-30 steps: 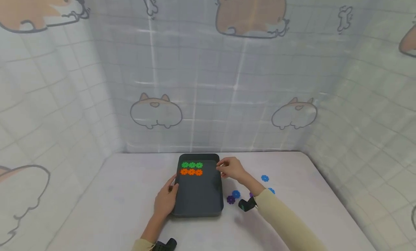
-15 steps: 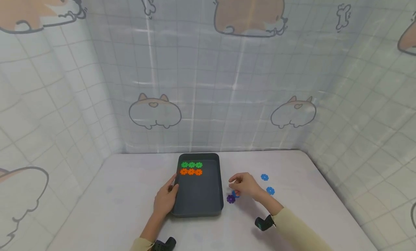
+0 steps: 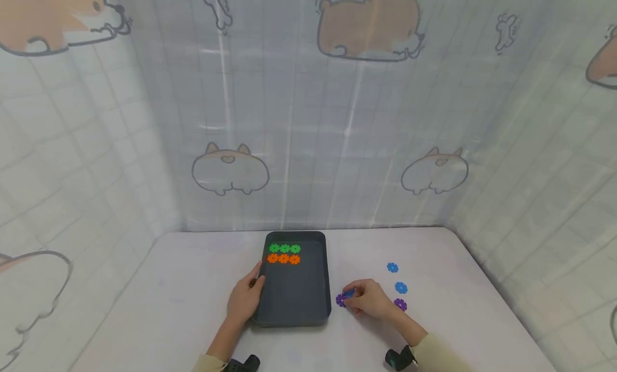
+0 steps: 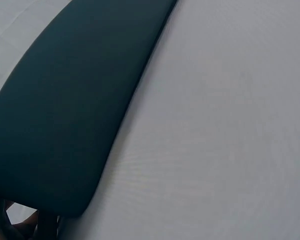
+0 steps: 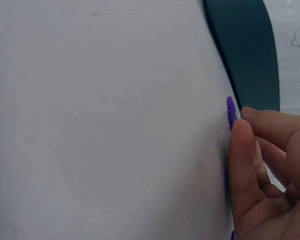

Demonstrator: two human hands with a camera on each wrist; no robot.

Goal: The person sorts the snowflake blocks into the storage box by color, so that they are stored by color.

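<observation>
In the head view, a dark rectangular tray [image 3: 294, 302] lies on the table with a row of green flower-shaped discs [image 3: 285, 248] above a row of orange ones [image 3: 284, 259]. My left hand [image 3: 245, 300] grips the tray's left rim; its outer wall [image 4: 75, 110] fills much of the left wrist view. Right of the tray, my right hand [image 3: 370, 300] pinches a blue flower-shaped disc [image 3: 350, 293], partly covered by thumb and fingers. A purple disc [image 3: 340, 300] lies against it, at the thumb tip. In the right wrist view, a purple disc [image 5: 231, 112] shows edge-on beyond the thumb.
Two more blue discs [image 3: 392, 267] lie farther right on the white table [image 3: 193, 286], with another purple disc [image 3: 400, 304] beside my right wrist. Patterned curtain walls [image 3: 308, 120] stand at the back and both sides.
My right hand has come away from the tray's right edge, down and toward me, to the blue and purple discs. The left hand has stayed on the tray.
</observation>
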